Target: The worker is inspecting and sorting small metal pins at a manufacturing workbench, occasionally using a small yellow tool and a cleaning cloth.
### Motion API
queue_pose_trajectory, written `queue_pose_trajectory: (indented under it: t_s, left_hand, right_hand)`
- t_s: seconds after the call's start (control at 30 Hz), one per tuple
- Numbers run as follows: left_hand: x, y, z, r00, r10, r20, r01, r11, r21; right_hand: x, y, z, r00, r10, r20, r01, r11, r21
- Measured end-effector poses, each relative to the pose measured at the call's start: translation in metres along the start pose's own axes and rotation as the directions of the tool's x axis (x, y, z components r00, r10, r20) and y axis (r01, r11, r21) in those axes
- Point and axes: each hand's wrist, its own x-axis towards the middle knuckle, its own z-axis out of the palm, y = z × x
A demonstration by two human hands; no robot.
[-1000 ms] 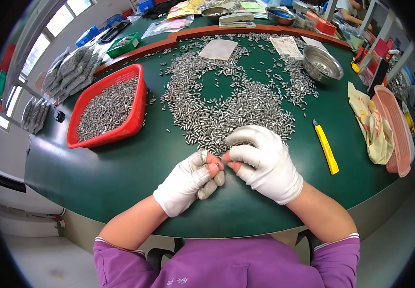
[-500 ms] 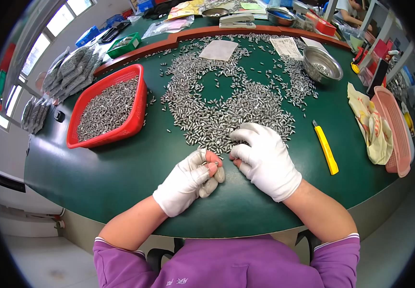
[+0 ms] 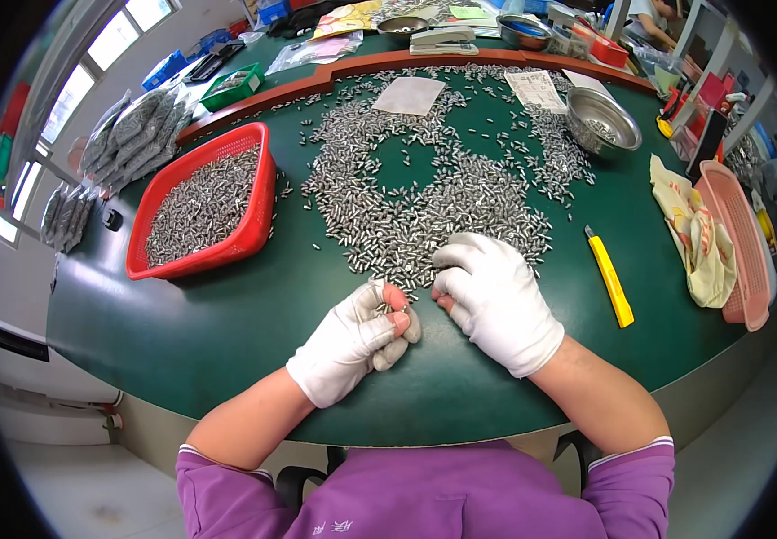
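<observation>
A broad heap of small, silvery bullet-shaped metal pieces [image 3: 424,216] spreads over the green table. At its near edge my left hand [image 3: 350,338], in a white glove with bare thumb and index tips, is closed with the fingers curled. Small metal pieces show between its thumb and fingers. Just to the right my right hand [image 3: 498,301], gloved the same way, rests against the heap, fingers bent down and thumb tucked in. Whatever sits under its fingertips is hidden. The two hands are slightly apart.
To the left stands a red plastic basket [image 3: 265,193] full of the same pieces. A yellow utility knife [image 3: 611,280] lies at right, near a pink basket [image 3: 737,247] with a cloth [image 3: 696,235]. A steel bowl [image 3: 624,126] and paper slips [image 3: 409,95] sit farther back, before a red-brown ledge [image 3: 353,65].
My left thumb and fingers have shifted slightly around the pieces, showing more metal between them. My right fingertips have moved a little down and to the right at the heap's edge.
</observation>
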Motion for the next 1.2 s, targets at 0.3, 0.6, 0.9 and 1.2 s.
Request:
queue_pose_trajectory:
  t_s: [0.3, 0.6, 0.9, 1.2]
  left_hand:
    - [0.000, 0.000, -0.003, 1.000, 0.006, 0.016, -0.006, 1.000, -0.014]
    - [0.000, 0.002, 0.005, 0.999, 0.028, 0.035, -0.030, 0.998, 0.059]
    - [-0.001, 0.001, 0.005, 1.000, 0.001, -0.007, 0.000, 0.994, 0.105]
    - [0.000, 0.001, 0.000, 1.000, 0.013, 0.013, -0.014, 0.995, 0.096]
  right_hand:
    - [0.001, -0.001, -0.005, 0.999, -0.017, -0.033, 0.014, 0.997, -0.080]
    - [0.005, -0.014, -0.010, 0.994, 0.110, -0.025, -0.087, 0.888, 0.452]
    - [0.004, -0.007, -0.012, 0.987, 0.109, -0.116, -0.081, 0.973, 0.217]
    - [-0.001, 0.000, -0.006, 1.000, 0.023, -0.018, -0.023, 1.000, 0.000]
